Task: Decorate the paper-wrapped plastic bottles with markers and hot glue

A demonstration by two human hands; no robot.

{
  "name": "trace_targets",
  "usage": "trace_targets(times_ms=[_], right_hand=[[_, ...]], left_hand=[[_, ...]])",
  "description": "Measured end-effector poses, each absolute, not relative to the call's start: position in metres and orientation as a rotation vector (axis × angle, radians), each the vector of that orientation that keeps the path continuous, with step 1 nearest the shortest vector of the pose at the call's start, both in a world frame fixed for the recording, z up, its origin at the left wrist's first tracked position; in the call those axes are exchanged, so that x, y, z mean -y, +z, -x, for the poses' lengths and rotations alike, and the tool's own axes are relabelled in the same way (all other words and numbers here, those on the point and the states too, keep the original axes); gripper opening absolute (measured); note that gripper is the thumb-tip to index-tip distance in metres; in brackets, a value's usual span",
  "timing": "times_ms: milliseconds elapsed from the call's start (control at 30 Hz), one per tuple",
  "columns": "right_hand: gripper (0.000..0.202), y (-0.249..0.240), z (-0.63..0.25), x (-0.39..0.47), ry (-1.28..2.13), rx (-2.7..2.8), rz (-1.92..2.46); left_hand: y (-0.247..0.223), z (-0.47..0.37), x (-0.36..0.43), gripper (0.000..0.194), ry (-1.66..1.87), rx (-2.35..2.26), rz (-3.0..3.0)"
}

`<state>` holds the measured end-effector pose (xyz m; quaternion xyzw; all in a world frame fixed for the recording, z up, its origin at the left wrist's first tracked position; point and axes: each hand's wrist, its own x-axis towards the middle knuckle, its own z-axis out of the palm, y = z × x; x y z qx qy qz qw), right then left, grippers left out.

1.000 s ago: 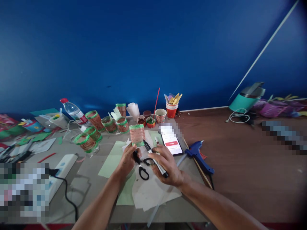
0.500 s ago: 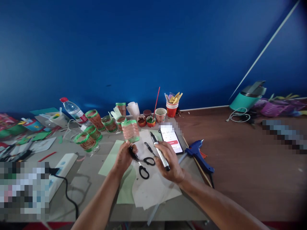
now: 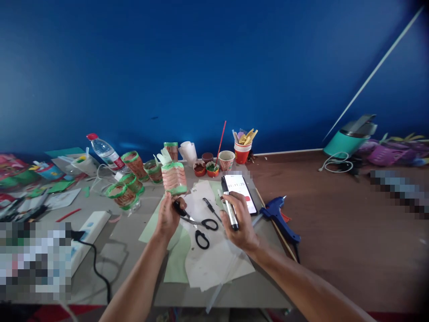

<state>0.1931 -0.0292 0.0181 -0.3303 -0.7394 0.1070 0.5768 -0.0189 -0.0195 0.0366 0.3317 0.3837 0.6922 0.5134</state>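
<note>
My left hand is closed at the lower edge of a clear plastic cup with green painted rims and brown wavy lines, held up above the table. A small black thing shows by its thumb; I cannot tell what it is. In my right hand is a silver-and-black marker, its black front end pointing away from me. Black-handled scissors lie between the hands on white paper. Behind them lies a black pen.
A phone showing a timer lies beyond my right hand, with a blue glue gun to its right. Painted cups, paint pots and a water bottle stand behind. A power strip lies left.
My left hand has moved slightly left with the painted cup. My right hand has shifted a little to the right, and its marker now stands more steeply. The scissors have stayed put.
</note>
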Motion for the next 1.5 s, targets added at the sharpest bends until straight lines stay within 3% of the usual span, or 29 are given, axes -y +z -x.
trace_targets(times_ms=[933, 1500], right_hand=[[0.038, 0.018, -0.1905, 0.0343, 0.369, 1.912, 0.654], [0.044, 0.0167, -0.189, 0.0342, 0.401, 2.225, 0.315]], left_hand=[[0.036, 0.0205, 0.0178, 0.035, 1.628, -0.848, -0.701], [0.0431, 0.0299, 0.0189, 0.047, 1.621, -0.669, -0.505]])
